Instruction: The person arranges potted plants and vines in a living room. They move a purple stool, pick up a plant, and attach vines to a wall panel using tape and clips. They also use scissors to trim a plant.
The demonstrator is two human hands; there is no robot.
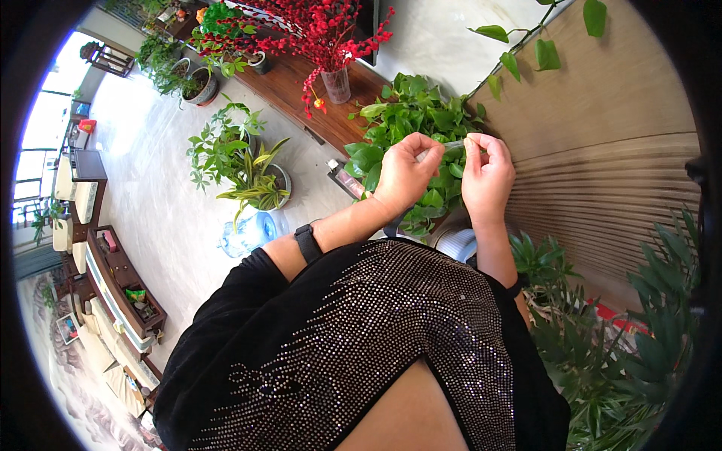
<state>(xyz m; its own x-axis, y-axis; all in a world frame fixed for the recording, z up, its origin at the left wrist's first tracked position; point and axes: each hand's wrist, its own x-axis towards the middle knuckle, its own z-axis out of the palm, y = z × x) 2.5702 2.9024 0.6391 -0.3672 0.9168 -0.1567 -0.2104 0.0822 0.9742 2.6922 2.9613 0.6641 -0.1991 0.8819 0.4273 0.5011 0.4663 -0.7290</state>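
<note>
Between my two hands a short, thin, translucent strip is stretched, possibly clear tape. My left hand pinches its left end, and something pale shows partly inside the curled fingers. The right end sits between the thumb and forefinger of my right hand. Both hands are above a leafy green pothos plant, which stands at the end of a brown wooden cabinet. One pothos vine runs up along the beige wall panel to the right.
Red berry branches stand in a clear vase on the cabinet. Potted plants and a blue water jug are on the floor at left. Dense foliage fills the lower right. A ribbed panel borders my right arm.
</note>
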